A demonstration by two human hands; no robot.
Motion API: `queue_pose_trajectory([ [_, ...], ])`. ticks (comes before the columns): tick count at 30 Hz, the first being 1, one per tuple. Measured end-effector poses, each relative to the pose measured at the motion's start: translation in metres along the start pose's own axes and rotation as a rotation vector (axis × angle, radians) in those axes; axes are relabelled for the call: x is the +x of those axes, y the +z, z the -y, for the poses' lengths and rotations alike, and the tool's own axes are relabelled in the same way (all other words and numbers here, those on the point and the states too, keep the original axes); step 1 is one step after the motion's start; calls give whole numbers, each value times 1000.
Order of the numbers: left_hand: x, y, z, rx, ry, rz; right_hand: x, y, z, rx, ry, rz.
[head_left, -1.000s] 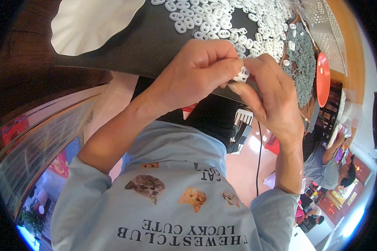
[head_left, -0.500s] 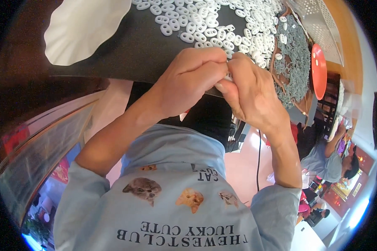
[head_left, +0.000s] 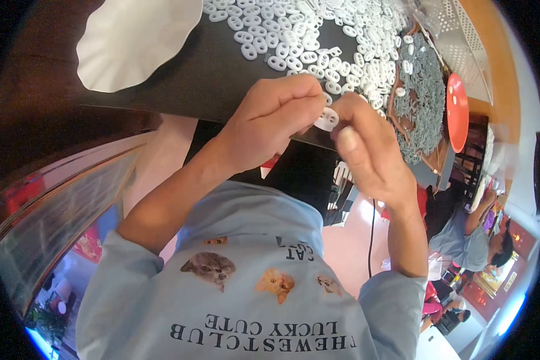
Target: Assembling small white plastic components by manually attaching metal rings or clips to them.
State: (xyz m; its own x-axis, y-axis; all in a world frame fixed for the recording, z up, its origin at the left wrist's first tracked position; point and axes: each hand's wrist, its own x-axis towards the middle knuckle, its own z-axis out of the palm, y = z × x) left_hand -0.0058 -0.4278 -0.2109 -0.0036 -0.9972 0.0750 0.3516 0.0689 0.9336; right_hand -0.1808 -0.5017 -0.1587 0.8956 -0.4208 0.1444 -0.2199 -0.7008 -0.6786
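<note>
A small white oval plastic piece with two holes [head_left: 326, 119] is between my hands, just in front of the table's near edge. My left hand [head_left: 276, 117] is closed, and its thumb and forefinger pinch the piece's left end. Beside its right end is my right hand [head_left: 372, 147], fingers curled in and thumb bent close to the forefinger. What those fingers hold, if anything, is hidden. Many white oval pieces like it [head_left: 294, 48] are spread over the dark table [head_left: 186, 78] beyond my hands.
A white wavy-edged dish [head_left: 135, 45] stands at the far left. On the right are a heap of small grey pieces [head_left: 423, 96], a red plate [head_left: 457, 114] and perforated white panels [head_left: 474, 54]. Another person [head_left: 468, 237] sits further right. A black cable [head_left: 372, 240] hangs below.
My right thumb has lifted and my hands have parted slightly, so the white oval piece between them now shows. My right hand has moved a little lower in the picture.
</note>
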Motion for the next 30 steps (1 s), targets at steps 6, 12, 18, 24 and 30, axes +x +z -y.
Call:
queue_pose_trajectory([
  [6,-1,-5,0,49,-83,66,-1,-6,12,464,503,-22],
  [12,0,-1,-1,58,-132,63,-11,-2,1,356,289,-155],
  [18,-3,2,7,-109,-116,13,-79,-103,-68,-152,664,-708],
  [24,1,3,6,58,31,40,-138,-181,-138,-446,838,-621],
  [30,-4,3,5,-43,-105,54,-111,-151,-58,-153,742,-420],
])
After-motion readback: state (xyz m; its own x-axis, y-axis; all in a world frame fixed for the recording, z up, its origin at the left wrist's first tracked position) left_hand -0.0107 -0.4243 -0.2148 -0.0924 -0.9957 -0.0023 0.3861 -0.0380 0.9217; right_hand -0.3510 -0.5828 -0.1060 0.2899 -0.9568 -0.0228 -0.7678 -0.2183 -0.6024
